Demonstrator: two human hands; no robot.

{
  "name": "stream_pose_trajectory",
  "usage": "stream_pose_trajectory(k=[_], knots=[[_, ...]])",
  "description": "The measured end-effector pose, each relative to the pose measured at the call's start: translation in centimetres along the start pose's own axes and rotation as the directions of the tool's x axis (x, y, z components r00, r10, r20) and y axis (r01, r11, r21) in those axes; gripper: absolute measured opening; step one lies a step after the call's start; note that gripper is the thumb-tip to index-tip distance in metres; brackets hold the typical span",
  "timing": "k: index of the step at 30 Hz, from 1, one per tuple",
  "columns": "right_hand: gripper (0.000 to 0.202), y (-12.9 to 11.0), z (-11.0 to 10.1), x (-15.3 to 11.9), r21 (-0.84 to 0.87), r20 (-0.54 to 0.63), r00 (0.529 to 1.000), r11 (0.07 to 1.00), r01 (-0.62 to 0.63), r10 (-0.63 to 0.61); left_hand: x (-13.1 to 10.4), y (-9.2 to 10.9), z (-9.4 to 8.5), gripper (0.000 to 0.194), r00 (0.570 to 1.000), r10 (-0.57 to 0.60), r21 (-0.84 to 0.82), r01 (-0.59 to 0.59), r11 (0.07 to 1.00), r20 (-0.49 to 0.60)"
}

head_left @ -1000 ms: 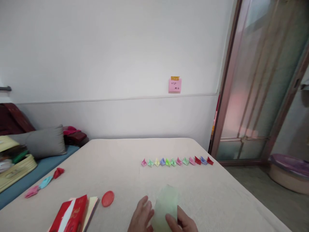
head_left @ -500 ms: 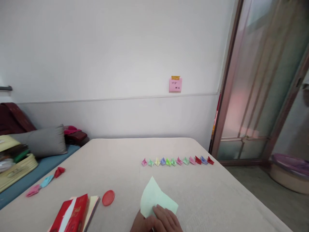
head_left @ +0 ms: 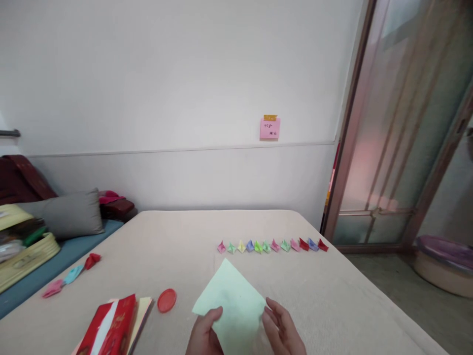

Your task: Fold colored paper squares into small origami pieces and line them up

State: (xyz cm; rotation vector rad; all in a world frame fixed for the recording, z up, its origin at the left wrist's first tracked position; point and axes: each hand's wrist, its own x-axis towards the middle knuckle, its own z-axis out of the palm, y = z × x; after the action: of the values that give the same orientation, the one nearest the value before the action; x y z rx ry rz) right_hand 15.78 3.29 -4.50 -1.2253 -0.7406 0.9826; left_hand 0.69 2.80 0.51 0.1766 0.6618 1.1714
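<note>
A pale green square sheet of paper is turned with one corner pointing away from me, spread nearly flat just above the table. My left hand grips its left side, thumb on top and fingers underneath. At the right corner, my right hand has its curled fingertips against the paper's edge. Beyond the sheet stands a row of small folded paper pieces in pink, green, yellow, blue and red. A round red lid lies to the left of the sheet.
A red packet rests on papers at the front left. Three folded pieces, the middle one light blue, lie near the table's left edge. A grey cushion and a yellow basket are beyond that edge. A pink note is taped to the wall.
The green sheet, bent under my right hand before, is now opened out flat. My right hand has moved off its middle to the right corner, and my left thumb now shows on top.
</note>
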Motion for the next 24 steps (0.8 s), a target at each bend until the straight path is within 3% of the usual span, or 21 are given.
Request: stream_pose_trajectory(k=[2,4,8,13,18,24], knots=[[0.05,-0.8,0.0,0.4,0.152,0.035,0.979,0.967,-0.204,0.201,0.0,-0.1,0.1,0.051,1.0,-0.015,-0.014,0.015,1.0,-0.015],[0.048,-1.3,0.1,0.5,0.261,0.134,0.929,0.892,-0.37,0.346,0.0,-0.2,0.2,0.052,0.999,-0.031,-0.016,0.031,0.999,-0.016],[0.046,-1.8,0.7,-0.1,0.397,0.321,0.837,0.74,-0.543,0.442,-0.2,-0.3,0.1,0.05,0.996,-0.084,-0.007,0.084,0.996,0.02],[0.048,-1.7,0.4,-0.1,0.453,0.327,0.817,0.681,-0.576,0.474,-0.2,-0.3,-0.2,0.047,0.999,-0.046,0.006,0.046,0.999,0.016],[0.053,-1.4,-0.1,0.4,0.485,0.302,0.83,0.674,-0.558,0.469,0.3,-0.2,-0.5,0.051,0.996,0.061,0.022,-0.06,0.998,-0.065],[0.049,-1.5,0.0,0.5,0.481,0.284,0.841,0.691,-0.54,0.46,0.5,-0.1,-0.4,0.046,0.983,0.093,0.039,-0.088,0.995,-0.16]])
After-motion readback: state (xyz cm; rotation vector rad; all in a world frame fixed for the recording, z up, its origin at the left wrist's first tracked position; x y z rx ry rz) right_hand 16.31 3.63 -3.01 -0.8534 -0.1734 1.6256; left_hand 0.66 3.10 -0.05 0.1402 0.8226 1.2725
